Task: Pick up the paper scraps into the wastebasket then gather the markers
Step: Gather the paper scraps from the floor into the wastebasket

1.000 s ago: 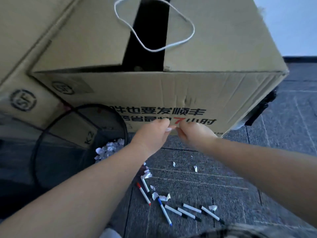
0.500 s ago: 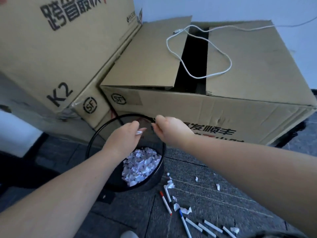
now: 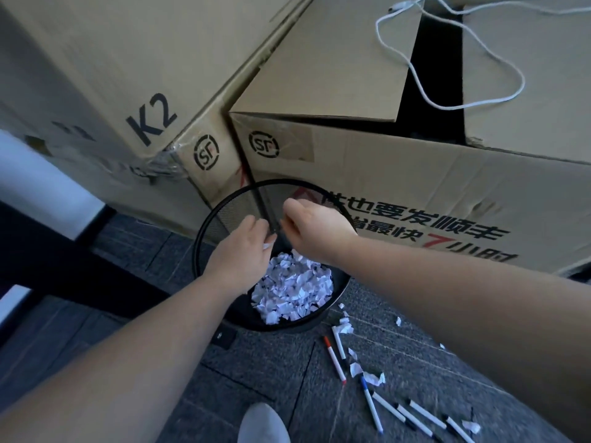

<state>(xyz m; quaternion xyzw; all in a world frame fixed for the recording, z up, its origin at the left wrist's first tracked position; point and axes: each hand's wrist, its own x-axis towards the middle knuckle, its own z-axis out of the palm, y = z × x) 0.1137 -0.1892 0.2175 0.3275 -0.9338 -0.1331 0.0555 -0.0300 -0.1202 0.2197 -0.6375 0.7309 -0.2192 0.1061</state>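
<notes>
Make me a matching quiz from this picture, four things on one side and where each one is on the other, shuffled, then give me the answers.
Things:
1. white cable
2. crumpled paper pile
3. markers
4. both hands

Places:
A. on the floor to the right of the wastebasket
B. over the wastebasket opening
C. on top of the open cardboard box
D. at the bottom of the wastebasket

Pairs: 1-C, 2-D, 3-A, 4-B
</notes>
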